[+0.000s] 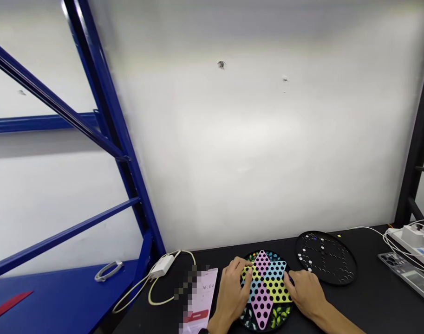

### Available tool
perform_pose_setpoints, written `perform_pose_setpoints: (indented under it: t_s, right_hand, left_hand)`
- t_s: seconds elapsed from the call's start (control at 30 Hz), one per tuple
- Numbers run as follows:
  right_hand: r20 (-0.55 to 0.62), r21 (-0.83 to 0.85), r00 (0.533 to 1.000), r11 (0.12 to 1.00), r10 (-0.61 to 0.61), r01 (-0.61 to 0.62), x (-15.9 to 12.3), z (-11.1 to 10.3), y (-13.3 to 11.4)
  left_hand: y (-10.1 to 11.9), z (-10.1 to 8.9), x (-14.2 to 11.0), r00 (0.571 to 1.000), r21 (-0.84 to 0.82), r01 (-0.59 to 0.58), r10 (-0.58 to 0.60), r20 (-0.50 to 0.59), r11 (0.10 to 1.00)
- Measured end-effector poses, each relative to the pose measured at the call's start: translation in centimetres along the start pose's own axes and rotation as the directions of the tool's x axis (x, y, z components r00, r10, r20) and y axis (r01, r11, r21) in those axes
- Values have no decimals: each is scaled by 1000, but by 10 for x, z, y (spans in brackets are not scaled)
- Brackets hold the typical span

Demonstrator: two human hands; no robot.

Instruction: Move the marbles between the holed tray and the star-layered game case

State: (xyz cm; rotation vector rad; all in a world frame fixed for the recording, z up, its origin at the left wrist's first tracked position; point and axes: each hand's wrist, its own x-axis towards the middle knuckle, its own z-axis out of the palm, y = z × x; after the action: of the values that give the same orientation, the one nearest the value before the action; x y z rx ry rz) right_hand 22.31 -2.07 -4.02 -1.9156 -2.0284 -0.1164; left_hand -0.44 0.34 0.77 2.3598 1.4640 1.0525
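Note:
A round Chinese checkers board (262,311) lies on the black table, its star of pink, blue and yellow points dotted with holes. Bits of green and other colours sit in its outer sections. My left hand (234,290) rests over the board's left side, thumb and index finger apart near the upper-left yellow point. At the right edge, my right hand (307,292) has its fingers curled, thumb against the board. Something small and dark blue shows beside that thumb, too little to name. Behind it lies a round black tray (337,260) with several white pieces.
A phone (199,297) lies left of the board, partly blurred out. Farther left is a white adapter (162,266) with looped cable. A power strip (415,243) and clear case (407,276) sit right. A blue rack post (119,125) stands left; a white wall (267,139) rises behind.

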Motion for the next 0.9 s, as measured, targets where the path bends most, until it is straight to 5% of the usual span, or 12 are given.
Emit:
perform_pose_setpoints:
  t_s: [0.3,0.53,0.77,0.9]
  right_hand:
    - [-7,128,1000,992,16,-15,4,11,4]
    - [-62,527,962,827,265,-194,30,-4,44]
    - [50,255,929,894,367,-368,47,-26,83]
    - [91,201,961,941,260,-274,41,-17,82]
  left_hand:
    - [-5,-2,0,1000,10,-2,3,-22,1000]
    - [-4,-4,1,999,17,1,0,-32,1000]
    - [-5,-4,2,999,27,-8,9,-33,1000]
    - [-6,-4,2,999,38,-16,17,-48,999]
